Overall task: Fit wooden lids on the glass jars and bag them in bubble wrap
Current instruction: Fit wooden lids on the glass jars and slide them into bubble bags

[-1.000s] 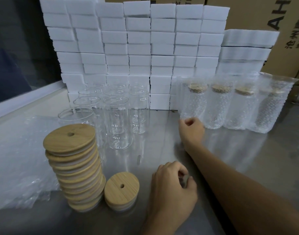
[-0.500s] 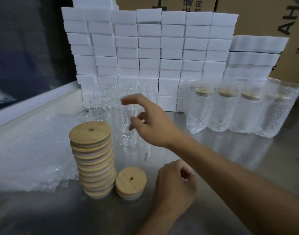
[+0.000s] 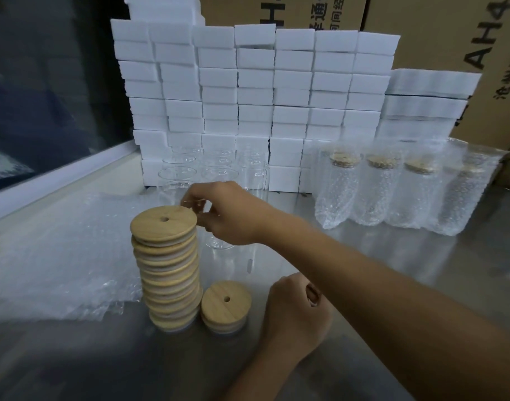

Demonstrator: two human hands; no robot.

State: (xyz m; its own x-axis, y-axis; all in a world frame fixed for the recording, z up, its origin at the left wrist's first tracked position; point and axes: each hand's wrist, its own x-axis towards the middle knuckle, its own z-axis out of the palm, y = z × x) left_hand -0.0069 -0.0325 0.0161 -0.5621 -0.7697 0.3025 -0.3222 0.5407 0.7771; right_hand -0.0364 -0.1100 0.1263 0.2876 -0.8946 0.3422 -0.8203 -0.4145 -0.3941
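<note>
Round wooden lids, pale and smooth with a small hole through each centre, stand in a tall, slightly leaning stack (image 3: 168, 270). The right hand (image 3: 230, 214) reaches across to its top lid (image 3: 163, 222), fingertips curled at that lid's far edge; whether they already pinch it cannot be told. The left hand (image 3: 295, 312) rests nearer the body on the table (image 3: 407, 261), fingers curled into a loose fist, with nothing seen in it. Just left of this hand sits a short stack (image 3: 226, 306) of a few more lids.

Clear, straight-sided glass jars (image 3: 219, 169) stand open behind the right hand. To its left lies a heap of flat, crinkled bubble wrap (image 3: 54, 250). To its right four wrapped jars (image 3: 404, 192) stand in a row, their lids dim through the dimpled bags.

The table is dull brushed metal. Behind the jars rises a wall of white foam blocks (image 3: 253, 91), and cardboard boxes (image 3: 439, 33) with printed lettering stand behind that.
</note>
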